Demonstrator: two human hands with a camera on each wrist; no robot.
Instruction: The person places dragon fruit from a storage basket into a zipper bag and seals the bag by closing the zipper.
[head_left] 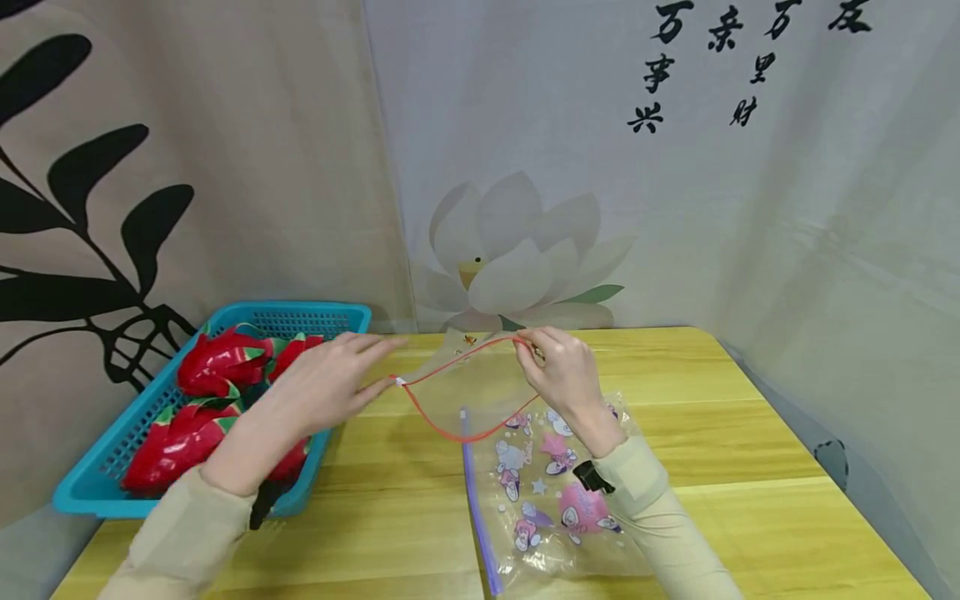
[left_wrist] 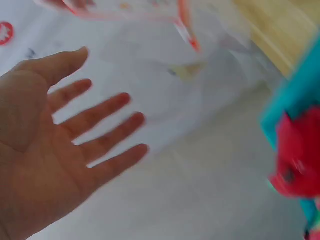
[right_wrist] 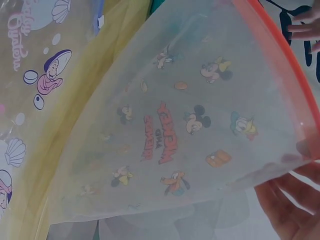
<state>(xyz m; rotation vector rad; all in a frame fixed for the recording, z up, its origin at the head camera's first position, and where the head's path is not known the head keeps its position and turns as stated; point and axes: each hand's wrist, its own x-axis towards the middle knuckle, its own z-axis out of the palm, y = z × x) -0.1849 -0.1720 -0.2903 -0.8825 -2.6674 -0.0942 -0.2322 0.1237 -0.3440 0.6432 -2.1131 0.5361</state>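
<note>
My right hand [head_left: 564, 372] pinches the red-edged mouth of a clear zip bag [right_wrist: 195, 130] printed with cartoon mice, a dog and a duck. The bag's mouth gapes wide, and a white slider sits at its left corner. My left hand [left_wrist: 55, 135] has its fingers extended and spread, holding nothing. In the head view its fingertips are right by the slider corner. Below the right hand, a second clear bag [head_left: 525, 500] with a purple zip and pink cartoon prints lies flat on the table.
A blue plastic basket [head_left: 306, 315] stands at the left of the wooden table [head_left: 375, 533]. Several shiny red dragon fruit-shaped items [head_left: 176, 446] with green tips lie in it. A printed curtain [head_left: 675, 208] hangs behind the table.
</note>
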